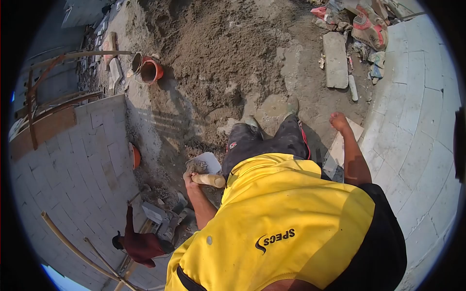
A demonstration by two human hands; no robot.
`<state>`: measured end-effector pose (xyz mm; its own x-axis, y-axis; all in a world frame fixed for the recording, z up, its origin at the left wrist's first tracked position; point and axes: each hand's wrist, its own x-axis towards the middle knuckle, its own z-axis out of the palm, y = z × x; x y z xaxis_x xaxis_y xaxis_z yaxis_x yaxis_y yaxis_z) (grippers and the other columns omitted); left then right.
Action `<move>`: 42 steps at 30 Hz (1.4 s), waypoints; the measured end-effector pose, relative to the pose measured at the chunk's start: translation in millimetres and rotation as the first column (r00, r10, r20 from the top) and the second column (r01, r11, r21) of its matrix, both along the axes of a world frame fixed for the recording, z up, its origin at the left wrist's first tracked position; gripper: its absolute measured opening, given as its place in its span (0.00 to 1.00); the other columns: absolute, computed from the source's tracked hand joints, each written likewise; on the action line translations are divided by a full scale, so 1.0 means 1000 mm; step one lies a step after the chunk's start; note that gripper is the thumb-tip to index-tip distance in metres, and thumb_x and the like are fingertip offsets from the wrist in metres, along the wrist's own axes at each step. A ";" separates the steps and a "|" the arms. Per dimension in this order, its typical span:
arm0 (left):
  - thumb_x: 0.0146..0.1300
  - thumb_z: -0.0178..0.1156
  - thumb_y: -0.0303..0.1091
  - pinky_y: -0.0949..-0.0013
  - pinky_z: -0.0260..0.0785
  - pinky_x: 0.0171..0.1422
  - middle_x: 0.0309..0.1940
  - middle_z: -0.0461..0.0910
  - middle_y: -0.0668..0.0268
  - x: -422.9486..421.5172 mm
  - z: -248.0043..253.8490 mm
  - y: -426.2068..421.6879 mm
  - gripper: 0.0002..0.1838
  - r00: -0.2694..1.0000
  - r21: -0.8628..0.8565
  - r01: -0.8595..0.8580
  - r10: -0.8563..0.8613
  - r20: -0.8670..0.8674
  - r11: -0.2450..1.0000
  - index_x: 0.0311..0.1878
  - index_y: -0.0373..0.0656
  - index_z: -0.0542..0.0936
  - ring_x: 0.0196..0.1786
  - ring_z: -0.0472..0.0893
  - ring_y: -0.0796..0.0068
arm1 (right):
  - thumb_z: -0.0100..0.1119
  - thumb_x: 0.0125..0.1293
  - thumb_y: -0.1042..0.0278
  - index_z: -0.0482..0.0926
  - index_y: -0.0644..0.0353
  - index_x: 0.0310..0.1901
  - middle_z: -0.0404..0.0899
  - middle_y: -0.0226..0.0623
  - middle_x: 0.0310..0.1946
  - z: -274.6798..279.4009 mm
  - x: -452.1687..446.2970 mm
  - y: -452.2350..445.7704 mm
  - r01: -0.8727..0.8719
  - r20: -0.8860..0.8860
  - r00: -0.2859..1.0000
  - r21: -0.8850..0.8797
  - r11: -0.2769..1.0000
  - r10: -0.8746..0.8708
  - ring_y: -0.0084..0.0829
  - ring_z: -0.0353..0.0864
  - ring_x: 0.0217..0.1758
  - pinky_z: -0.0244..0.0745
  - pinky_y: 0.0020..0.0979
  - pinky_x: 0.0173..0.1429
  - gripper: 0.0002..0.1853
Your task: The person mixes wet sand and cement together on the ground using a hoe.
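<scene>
My left hand [188, 180] is wrapped round a trowel with a thick wooden handle [211, 180]. Its pale metal blade [208, 162] carries some grey mortar [195, 166], beside my left thigh. My right hand [337, 120] hangs out to the right, fingers curled in, with nothing visible in it. Below that hand lies a pale board or block [350, 136], partly behind my arm. My feet stand at the edge of a large heap of wet grey-brown mortar or sand [213, 53].
Left of the heap, an orange bucket [151, 71] lies tipped. Pale block walls stand left [73, 160] and right [412, 106]. A slab [336, 60] and torn cement bags [369, 28] lie at far right. A co-worker [143, 246] bends at lower left near bamboo poles [77, 242].
</scene>
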<state>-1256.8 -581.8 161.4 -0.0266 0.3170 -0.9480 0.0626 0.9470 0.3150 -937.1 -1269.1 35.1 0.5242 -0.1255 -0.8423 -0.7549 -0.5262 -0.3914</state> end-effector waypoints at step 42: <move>0.62 0.62 0.31 0.69 0.66 0.23 0.18 0.76 0.66 0.408 -0.574 -0.172 0.08 0.683 0.232 0.730 -0.681 -0.264 0.643 0.31 0.38 0.76 0.18 0.74 0.76 | 0.66 0.49 0.70 0.78 0.64 0.43 0.83 0.54 0.31 -0.358 -0.060 0.296 -0.402 0.022 0.915 0.028 0.915 0.402 0.53 0.86 0.38 0.80 0.44 0.41 0.18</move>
